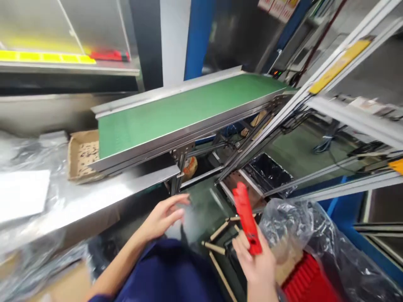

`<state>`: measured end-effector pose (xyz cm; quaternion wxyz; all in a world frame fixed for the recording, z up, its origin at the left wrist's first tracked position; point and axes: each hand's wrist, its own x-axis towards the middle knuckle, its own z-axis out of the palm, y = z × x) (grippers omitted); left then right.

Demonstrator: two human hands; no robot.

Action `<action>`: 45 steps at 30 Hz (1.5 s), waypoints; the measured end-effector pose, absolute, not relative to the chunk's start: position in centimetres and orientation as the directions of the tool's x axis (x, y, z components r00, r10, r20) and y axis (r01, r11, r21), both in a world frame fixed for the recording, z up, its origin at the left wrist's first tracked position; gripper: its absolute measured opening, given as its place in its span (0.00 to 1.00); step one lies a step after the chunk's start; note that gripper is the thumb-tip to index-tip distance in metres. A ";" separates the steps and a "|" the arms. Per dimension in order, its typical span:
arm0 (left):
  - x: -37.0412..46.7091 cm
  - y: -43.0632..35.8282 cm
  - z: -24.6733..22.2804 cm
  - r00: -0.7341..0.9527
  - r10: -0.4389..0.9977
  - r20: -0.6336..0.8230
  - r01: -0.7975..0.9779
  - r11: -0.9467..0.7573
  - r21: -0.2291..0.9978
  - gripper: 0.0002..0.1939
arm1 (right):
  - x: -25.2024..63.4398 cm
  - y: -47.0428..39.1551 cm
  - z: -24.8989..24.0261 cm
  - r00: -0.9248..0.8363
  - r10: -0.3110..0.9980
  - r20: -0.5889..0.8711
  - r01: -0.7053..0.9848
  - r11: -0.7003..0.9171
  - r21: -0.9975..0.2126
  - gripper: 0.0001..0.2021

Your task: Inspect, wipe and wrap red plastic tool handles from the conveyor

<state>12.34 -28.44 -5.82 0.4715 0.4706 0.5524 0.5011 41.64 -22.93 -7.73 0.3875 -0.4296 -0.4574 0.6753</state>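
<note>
A: What's at the far left?

B: A cardboard tray (82, 155) on the steel desk (94, 201), tucked under the green conveyor (176, 113). The left hand (165, 216) hovers below it, its grip wide and holding nothing.

A: And the right hand (260, 264)?

B: Its grip is closed on the lower end of a red tool (247, 218), over a plastic-lined red crate (310, 277) (wooden sticks (217, 247) lie just beside). Held so low, the tool could slip.
</note>
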 end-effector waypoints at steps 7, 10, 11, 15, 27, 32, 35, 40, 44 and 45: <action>9.6 -29.5 -5.6 -0.091 0.994 0.064 -0.550 -0.104 0.829 0.34 | 27.0 -25.9 -4.6 -0.819 0.427 -0.383 -0.103 -0.766 -0.634 0.23; 8.6 -31.5 -5.9 -0.129 0.986 0.109 -0.661 -0.168 0.731 0.26 | 25.3 -26.9 -4.4 -0.815 0.446 -0.369 -0.077 -0.716 -0.694 0.31; 8.4 -32.0 -6.1 -0.139 0.983 0.120 -0.688 -0.183 0.702 0.24 | 25.0 -27.2 -4.4 -0.812 0.473 -0.344 -0.092 -0.684 -0.724 0.34; 8.2 -33.4 -6.6 -0.217 0.969 0.119 -0.765 -0.244 0.595 0.22 | 25.0 -27.7 -4.5 -0.802 0.580 -0.143 -0.197 -0.483 -0.853 0.44; 10.4 -33.7 -6.7 -0.302 0.948 0.100 -0.738 -0.298 0.605 0.27 | 28.0 -28.3 -5.2 -0.579 0.809 0.096 -0.108 0.040 -0.993 0.20; 11.1 -33.8 -6.6 -0.247 0.962 0.115 -0.738 -0.264 0.621 0.31 | 29.1 -29.0 -4.5 -0.530 0.842 0.103 -0.089 0.065 -0.994 0.21; 11.5 -33.9 -6.7 -0.206 0.974 0.094 -0.749 -0.219 0.625 0.37 | 29.8 -29.2 -4.3 -0.508 0.855 0.107 -0.064 0.086 -0.994 0.21; 11.9 -34.0 -6.6 -0.173 0.982 0.079 -0.737 -0.182 0.651 0.41 | 31.0 -27.9 -4.8 -0.569 0.796 0.206 -0.042 0.222 -0.974 0.23; 12.4 -34.0 -6.4 -0.191 0.981 0.019 -0.722 -0.154 0.674 0.40 | 30.6 -27.3 -5.2 -0.481 0.855 0.194 0.073 0.259 -0.963 0.30; 12.5 -34.0 -6.3 -0.203 0.979 0.007 -0.717 -0.153 0.680 0.39 | 30.3 -27.4 -5.1 -0.436 0.881 0.184 0.097 0.249 -0.964 0.31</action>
